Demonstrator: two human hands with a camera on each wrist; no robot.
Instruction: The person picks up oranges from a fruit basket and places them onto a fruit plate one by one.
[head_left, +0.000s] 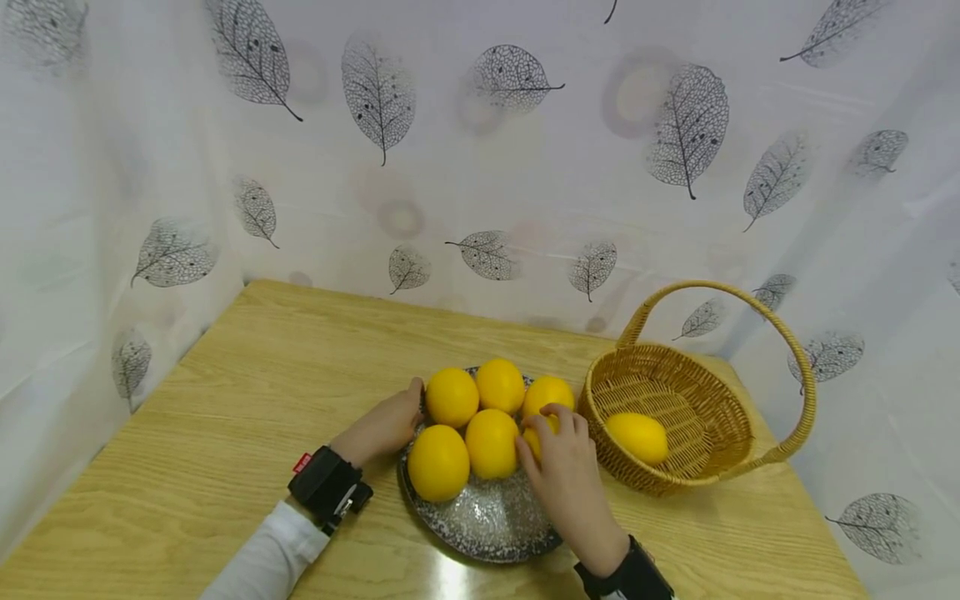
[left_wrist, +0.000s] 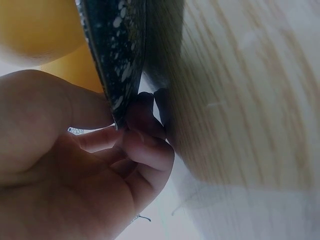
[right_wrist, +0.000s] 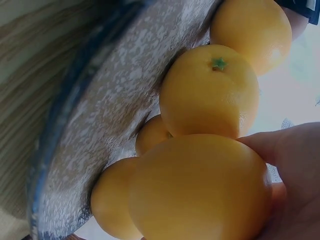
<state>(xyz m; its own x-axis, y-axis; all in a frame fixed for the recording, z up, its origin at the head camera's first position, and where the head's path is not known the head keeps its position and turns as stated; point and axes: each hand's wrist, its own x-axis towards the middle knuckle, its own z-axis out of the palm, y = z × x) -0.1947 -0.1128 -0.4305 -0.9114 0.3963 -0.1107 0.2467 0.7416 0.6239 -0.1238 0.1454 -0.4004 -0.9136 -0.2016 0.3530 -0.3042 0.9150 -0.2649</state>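
Note:
A dark speckled plate (head_left: 495,525) carries several oranges (head_left: 438,463), one showing a green star-shaped stem end (right_wrist: 218,64) in the right wrist view. At the plate's left rim, my left hand (head_left: 386,425) pinches the edge, thumb above and curled fingers (left_wrist: 150,150) below. On the plate's right side, my right hand (head_left: 566,479) grips a smooth yellow oval fruit that looks like a lemon (right_wrist: 200,187). Part of that lemon is hidden behind the fingers in the head view. Another lemon (head_left: 636,438) lies in the wicker basket (head_left: 675,367) to the right.
The basket's tall arched handle (head_left: 806,392) rises beside the plate and leans to the right. A light wooden table (head_left: 225,433) lies under everything. Behind it hangs a pale curtain (head_left: 465,167) printed with dark leaves.

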